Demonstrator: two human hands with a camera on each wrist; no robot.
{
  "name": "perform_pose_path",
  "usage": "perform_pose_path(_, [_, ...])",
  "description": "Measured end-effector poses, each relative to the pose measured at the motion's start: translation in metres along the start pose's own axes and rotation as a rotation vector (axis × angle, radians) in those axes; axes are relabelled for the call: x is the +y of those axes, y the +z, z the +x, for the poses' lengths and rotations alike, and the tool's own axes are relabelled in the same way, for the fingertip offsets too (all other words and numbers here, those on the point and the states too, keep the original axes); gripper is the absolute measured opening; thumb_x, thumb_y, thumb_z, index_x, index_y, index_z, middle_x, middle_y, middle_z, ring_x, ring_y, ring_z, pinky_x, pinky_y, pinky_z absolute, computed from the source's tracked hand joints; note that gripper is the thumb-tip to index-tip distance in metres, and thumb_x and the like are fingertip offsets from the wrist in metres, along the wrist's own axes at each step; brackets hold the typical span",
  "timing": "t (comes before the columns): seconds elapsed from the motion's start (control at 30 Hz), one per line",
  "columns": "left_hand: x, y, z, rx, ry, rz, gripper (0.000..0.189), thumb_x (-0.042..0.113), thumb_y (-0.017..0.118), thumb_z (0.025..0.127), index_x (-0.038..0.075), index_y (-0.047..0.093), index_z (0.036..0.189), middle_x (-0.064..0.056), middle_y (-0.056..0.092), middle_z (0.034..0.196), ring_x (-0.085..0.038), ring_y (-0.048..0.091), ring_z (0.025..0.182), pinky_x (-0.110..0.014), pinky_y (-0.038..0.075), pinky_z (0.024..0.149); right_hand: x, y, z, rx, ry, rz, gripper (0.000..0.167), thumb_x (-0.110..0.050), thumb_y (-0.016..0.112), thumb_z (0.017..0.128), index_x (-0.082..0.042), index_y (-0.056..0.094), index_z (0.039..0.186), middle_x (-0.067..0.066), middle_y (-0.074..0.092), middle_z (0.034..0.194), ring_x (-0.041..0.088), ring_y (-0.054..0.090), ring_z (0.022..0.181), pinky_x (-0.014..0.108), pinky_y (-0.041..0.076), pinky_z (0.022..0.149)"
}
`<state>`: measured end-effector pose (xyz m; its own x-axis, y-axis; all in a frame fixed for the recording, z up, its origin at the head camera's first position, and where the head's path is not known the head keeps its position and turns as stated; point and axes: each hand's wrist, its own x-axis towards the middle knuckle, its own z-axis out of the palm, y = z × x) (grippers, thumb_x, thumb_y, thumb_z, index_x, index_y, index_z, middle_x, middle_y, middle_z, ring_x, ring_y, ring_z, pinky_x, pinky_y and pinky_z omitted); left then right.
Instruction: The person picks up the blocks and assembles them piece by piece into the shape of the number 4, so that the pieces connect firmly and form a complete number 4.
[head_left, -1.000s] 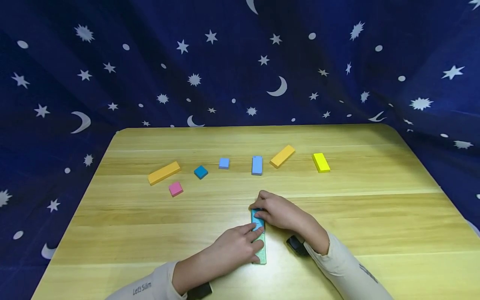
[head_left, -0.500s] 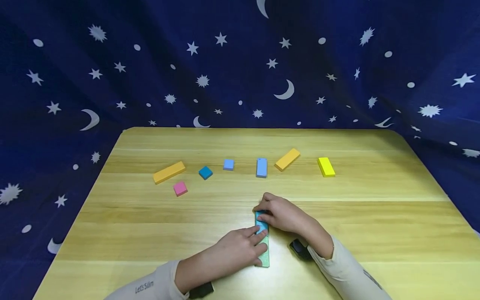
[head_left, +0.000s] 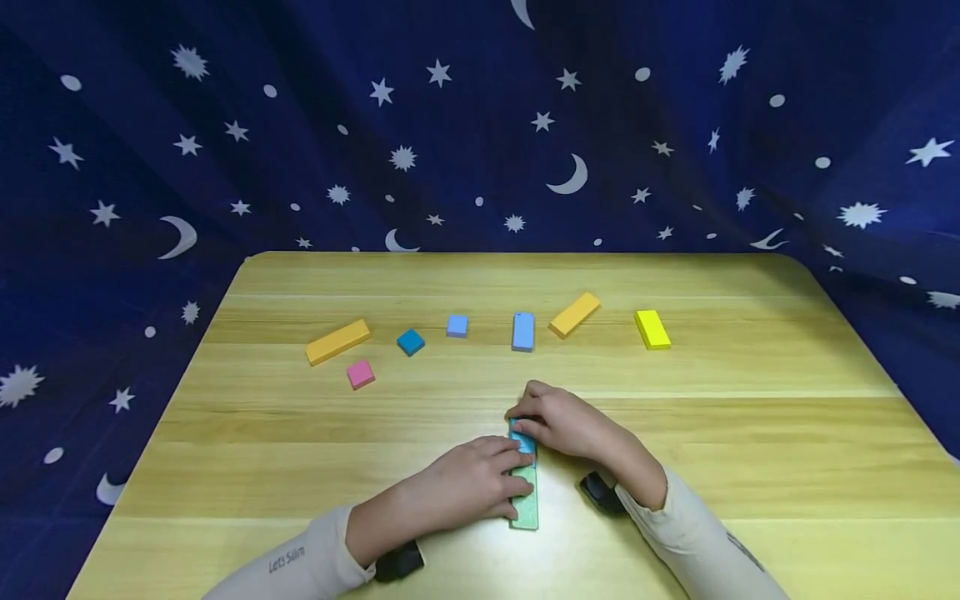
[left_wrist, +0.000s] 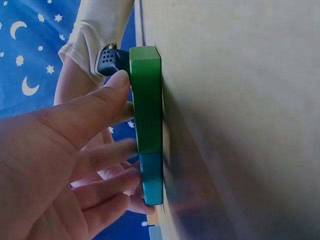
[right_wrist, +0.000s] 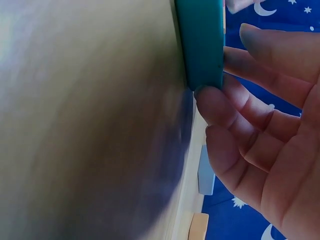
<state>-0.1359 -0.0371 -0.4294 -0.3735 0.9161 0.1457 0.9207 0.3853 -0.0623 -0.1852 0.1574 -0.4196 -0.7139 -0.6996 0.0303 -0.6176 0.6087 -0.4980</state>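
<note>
A light blue block (head_left: 524, 450) and a green block (head_left: 527, 504) lie end to end in one line on the table in front of me. My left hand (head_left: 465, 483) rests over them from the left, its fingers spread across their tops. In the left wrist view its thumb touches the green block (left_wrist: 146, 105) near one end, and the fingers reach over toward the blue block (left_wrist: 151, 177). My right hand (head_left: 566, 422) holds the far end of the blue block, with curled fingers at the end face, as the right wrist view shows, and the thumb over the top.
Farther back on the wooden table (head_left: 750, 450) lie an orange block (head_left: 337, 342), a pink block (head_left: 361, 373), a dark blue block (head_left: 410, 342), two periwinkle blocks (head_left: 523, 331), another orange block (head_left: 574, 314) and a yellow block (head_left: 652, 329). A starry curtain (head_left: 480, 125) stands behind.
The head view has shifted slightly. My left hand has slid a little away from me along the blocks, showing more of the green one. The right hand stays at the blue block's far end.
</note>
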Motion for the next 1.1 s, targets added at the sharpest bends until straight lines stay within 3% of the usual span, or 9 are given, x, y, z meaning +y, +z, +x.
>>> perform_pose_path(0.27, [-0.006, -0.005, -0.008, -0.090, -0.058, -0.083, 0.031, 0.046, 0.049, 0.089, 0.036, 0.063, 0.115, -0.007, 0.050, 0.134, -0.021, 0.046, 0.124, -0.035, 0.040, 0.101, -0.003, -0.003, 0.005, -0.024, -0.002, -0.002, 0.020, -0.017, 0.058, 0.089, -0.005, 0.070, 0.100, -0.001, 0.057, 0.088, 0.008, 0.056, 0.079, 0.023, 0.048, 0.071])
perform_pose_path(0.53, [-0.007, -0.006, -0.013, -0.080, -0.030, -0.044, 0.033, 0.047, 0.048, 0.090, 0.036, 0.061, 0.118, -0.009, 0.050, 0.134, -0.021, 0.046, 0.124, -0.037, 0.040, 0.100, -0.006, -0.004, 0.007, -0.044, 0.010, 0.006, 0.024, -0.018, 0.058, 0.089, -0.003, 0.068, 0.105, 0.000, 0.057, 0.090, 0.005, 0.052, 0.076, 0.022, 0.046, 0.069])
perform_pose_path(0.83, [-0.007, -0.007, -0.011, -0.098, -0.022, -0.067, 0.031, 0.047, 0.048, 0.090, 0.037, 0.062, 0.116, -0.006, 0.050, 0.134, -0.020, 0.048, 0.122, -0.036, 0.038, 0.102, 0.000, -0.014, 0.009, 0.051, 0.085, -0.038, 0.031, -0.019, 0.057, 0.090, 0.002, 0.061, 0.113, 0.006, 0.061, 0.095, 0.009, 0.055, 0.078, 0.028, 0.048, 0.071])
perform_pose_path(0.97, [-0.006, -0.006, -0.009, -0.095, -0.003, -0.060, 0.031, 0.047, 0.048, 0.090, 0.037, 0.063, 0.115, -0.006, 0.051, 0.132, -0.020, 0.047, 0.122, -0.035, 0.037, 0.102, 0.002, -0.020, 0.024, 0.062, 0.095, -0.068, 0.032, -0.017, 0.058, 0.089, 0.001, 0.060, 0.115, 0.009, 0.061, 0.097, 0.015, 0.058, 0.082, 0.031, 0.049, 0.073])
perform_pose_path(1.1, [-0.005, -0.006, -0.007, -0.095, -0.008, -0.070, 0.031, 0.046, 0.048, 0.090, 0.036, 0.063, 0.115, -0.005, 0.051, 0.132, -0.021, 0.046, 0.123, -0.036, 0.036, 0.103, 0.003, -0.028, 0.056, 0.034, 0.078, -0.167, 0.034, -0.017, 0.060, 0.088, -0.001, 0.060, 0.117, 0.012, 0.060, 0.104, 0.020, 0.057, 0.087, 0.034, 0.049, 0.076])
